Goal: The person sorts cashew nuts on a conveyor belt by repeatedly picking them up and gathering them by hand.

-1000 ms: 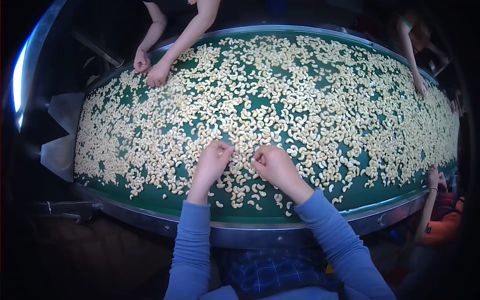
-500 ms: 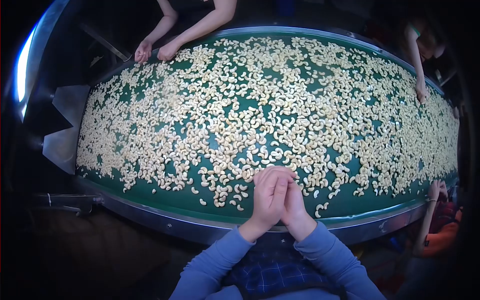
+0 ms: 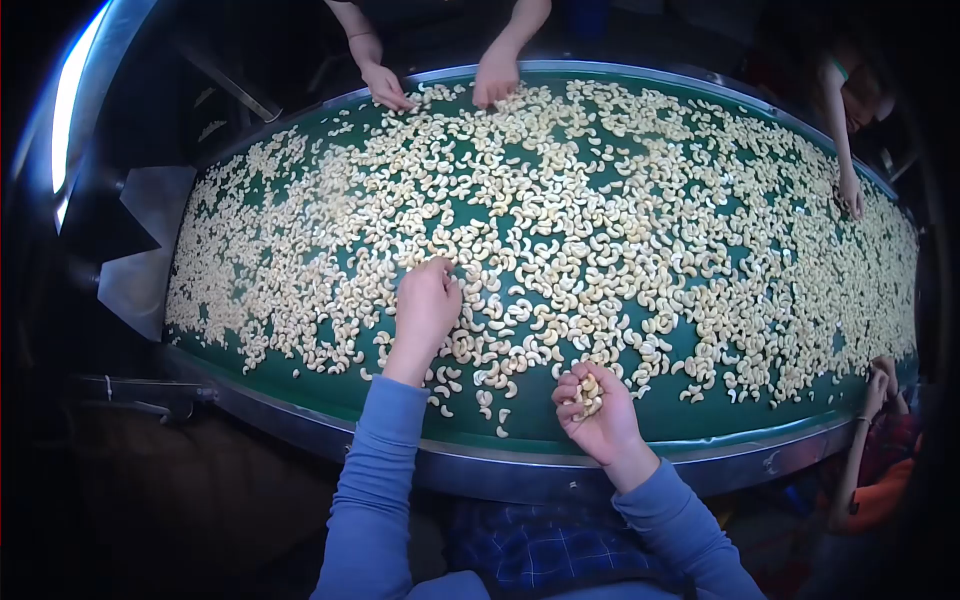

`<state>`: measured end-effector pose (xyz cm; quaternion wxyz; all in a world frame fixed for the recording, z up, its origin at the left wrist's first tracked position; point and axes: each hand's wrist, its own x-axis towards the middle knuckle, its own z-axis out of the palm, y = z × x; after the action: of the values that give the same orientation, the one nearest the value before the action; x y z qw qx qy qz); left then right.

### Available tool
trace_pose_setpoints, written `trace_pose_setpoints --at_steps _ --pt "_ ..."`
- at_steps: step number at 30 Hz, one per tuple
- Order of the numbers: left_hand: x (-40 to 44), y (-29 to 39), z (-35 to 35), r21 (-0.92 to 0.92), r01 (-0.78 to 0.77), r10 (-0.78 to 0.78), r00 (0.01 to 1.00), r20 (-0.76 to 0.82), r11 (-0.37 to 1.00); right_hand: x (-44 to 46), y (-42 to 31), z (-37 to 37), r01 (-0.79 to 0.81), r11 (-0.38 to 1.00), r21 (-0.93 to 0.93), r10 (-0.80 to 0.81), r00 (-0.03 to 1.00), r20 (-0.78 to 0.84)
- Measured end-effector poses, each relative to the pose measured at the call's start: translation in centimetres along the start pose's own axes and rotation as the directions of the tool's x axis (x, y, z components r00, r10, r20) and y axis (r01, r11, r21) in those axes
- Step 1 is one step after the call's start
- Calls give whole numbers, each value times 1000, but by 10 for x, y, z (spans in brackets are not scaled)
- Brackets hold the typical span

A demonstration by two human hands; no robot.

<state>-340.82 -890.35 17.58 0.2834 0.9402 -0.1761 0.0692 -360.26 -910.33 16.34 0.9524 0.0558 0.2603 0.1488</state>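
Pale cashew nuts (image 3: 560,240) lie scattered over a green belt (image 3: 330,395). My left hand (image 3: 429,305) is over the nuts near the middle, back upward, its fingers bent together at the tips; what they pinch, if anything, is hidden. Lower and to the right, my right hand (image 3: 600,415) is turned palm up close to the belt's near edge. Its curled fingers hold several cashews (image 3: 586,396) in the palm.
A metal rim (image 3: 290,415) borders the belt. Across it, a co-worker's two hands (image 3: 440,88) touch the nuts. Another person's hand (image 3: 851,195) is at the far right, and a person in orange (image 3: 880,495) is at the lower right. Metal plates (image 3: 135,295) stand left.
My hands were together half a second ago and are now apart, the left forward over the nuts, the right turned palm up. The co-worker's hands across the belt moved right. The nuts have shifted.
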Motion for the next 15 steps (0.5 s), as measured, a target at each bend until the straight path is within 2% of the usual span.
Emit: trace_pose_setpoints --at_steps 1,2,5,6,9,10,13,14,15 --pt "2 8 0 -30 9 -9 1000 -11 1000 -4 -5 -3 7 1000 -5 -6 1000 3" --pt "5 13 6 -129 -64 57 997 -57 990 -9 -10 -5 9 1000 -7 -9 1000 0" --pt "21 25 20 -224 -249 254 967 -9 942 -18 -21 -1 22 999 -33 -23 1000 -13" --pt "26 25 28 -226 -242 255 967 26 943 -21 -25 0 30 998 -54 -30 999 -14" --pt "33 24 35 -129 -174 189 975 116 976 -34 -37 1 71 990 -121 -80 994 -72" --pt "36 27 32 -51 -112 120 970 210 992 -38 -42 1 80 990 -118 -89 993 -73" --pt "35 37 25 -14 25 -20 962 274 1000 -48 -55 -5 86 989 -123 -96 992 -83" --pt "35 39 26 -93 103 -76 962 261 990 -50 -59 -7 85 988 -130 -97 991 -91" --pt "35 36 31 -125 85 -60 980 190 988 -52 -62 -8 85 987 -137 -99 990 -99"
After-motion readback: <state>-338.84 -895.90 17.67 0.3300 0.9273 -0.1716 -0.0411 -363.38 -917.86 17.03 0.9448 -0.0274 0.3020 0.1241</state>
